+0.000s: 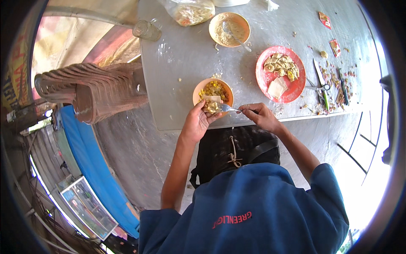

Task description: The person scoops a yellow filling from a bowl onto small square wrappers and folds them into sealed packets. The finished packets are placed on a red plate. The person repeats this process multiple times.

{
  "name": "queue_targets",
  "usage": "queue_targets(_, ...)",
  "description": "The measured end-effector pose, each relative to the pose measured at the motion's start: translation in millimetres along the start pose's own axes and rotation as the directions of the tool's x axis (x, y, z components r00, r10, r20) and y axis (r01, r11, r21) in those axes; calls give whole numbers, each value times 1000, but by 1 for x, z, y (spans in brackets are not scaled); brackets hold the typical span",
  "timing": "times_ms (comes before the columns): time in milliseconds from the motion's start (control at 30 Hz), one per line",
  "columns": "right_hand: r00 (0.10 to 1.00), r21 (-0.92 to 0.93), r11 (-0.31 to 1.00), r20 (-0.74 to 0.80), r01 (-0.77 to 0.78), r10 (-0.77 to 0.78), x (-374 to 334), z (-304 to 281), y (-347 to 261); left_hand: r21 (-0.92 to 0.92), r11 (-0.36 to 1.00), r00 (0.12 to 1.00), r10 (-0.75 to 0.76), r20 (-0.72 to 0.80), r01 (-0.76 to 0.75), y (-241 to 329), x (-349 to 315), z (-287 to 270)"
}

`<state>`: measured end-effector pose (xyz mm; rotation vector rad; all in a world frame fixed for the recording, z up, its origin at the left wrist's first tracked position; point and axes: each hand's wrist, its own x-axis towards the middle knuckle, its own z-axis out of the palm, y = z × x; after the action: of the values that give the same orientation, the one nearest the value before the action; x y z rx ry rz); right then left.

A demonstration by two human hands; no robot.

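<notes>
My left hand point(197, 121) holds a square dumpling wrapper point(212, 98) at the near side of an orange bowl point(196, 94). Yellowish chopped filling point(211, 107) lies on the wrapper. In my right hand point(261, 116) is a metal fork point(230, 109), gripped by its handle, its head at the filling. More chopped filling with yellow bits point(215, 88) is in the bowl. To the right, a red plate point(292, 95) bears several folded dumplings point(281, 66) and a small stack of flat wrappers point(278, 87).
Farther back stand a bowl of pale paste point(214, 28) with a spoon, a plastic bag point(190, 12) and a glass mug point(146, 30). Knives point(343, 86), scissors point(325, 87) and scraps lie at the table's right. Stacked brown chairs point(97, 91) stand left of the table.
</notes>
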<state>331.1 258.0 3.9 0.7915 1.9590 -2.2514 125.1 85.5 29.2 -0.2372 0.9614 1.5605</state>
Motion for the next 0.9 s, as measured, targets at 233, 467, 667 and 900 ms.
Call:
queue_targets(233,993,16,998,106,58,-59,12,-21,17,100,993,995,-57,-85,66,4,-12,9)
queue_targets(467,976,-31,996,207,80,-72,19,-35,18,190,975,991,-105,-86,120,5,-14,4)
queue_targets(667,973,-8,993,200,117,-113,18,-38,19,236,961,987,-121,-106,143,6,-10,2)
queue_targets(900,973,-44,994,212,100,-88,17,-40,19,244,956,983,-137,-125,164,8,-13,4)
